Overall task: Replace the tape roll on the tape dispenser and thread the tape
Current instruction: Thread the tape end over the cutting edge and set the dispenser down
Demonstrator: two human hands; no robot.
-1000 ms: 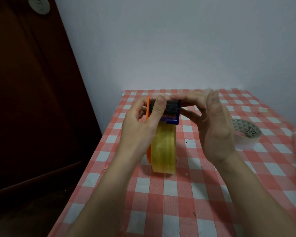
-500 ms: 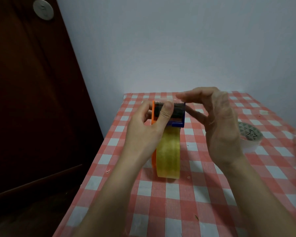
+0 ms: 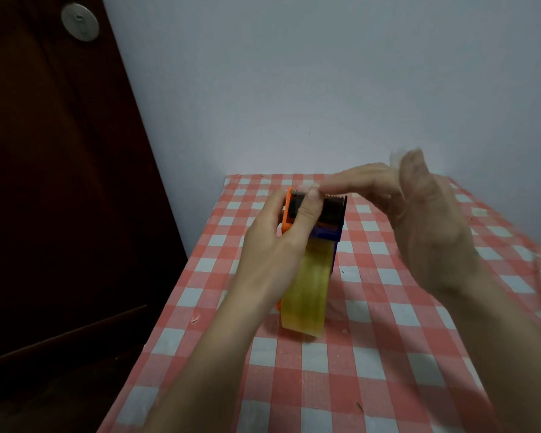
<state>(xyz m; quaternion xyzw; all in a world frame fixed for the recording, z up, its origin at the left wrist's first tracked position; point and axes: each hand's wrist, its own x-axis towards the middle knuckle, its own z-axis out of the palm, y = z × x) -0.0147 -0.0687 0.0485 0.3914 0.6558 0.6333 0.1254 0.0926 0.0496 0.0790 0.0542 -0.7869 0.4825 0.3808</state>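
Observation:
The tape dispenser (image 3: pixel 322 228) has an orange side, a blue frame and a black toothed blade on top. It stands upright on the checked table, with the yellowish clear tape roll (image 3: pixel 306 295) mounted in it. My left hand (image 3: pixel 281 242) grips its top from the left, thumb pressed over the black part below the blade. My right hand (image 3: pixel 419 223) hovers to the right, blurred. Its fingers are stretched left and the index tip is at the blade's top edge. A pale see-through scrap (image 3: pixel 400 156) shows at the raised thumb.
The red-and-white checked tablecloth (image 3: pixel 372 354) covers a table pushed against a pale wall. Its left edge (image 3: pixel 181 301) drops beside a dark wooden door (image 3: pixel 53 182) with a round metal plate.
My right hand has lifted and swung out to the right, its fingers stretching over the blade. It now hides the white roll on the table. My left hand keeps its grip.

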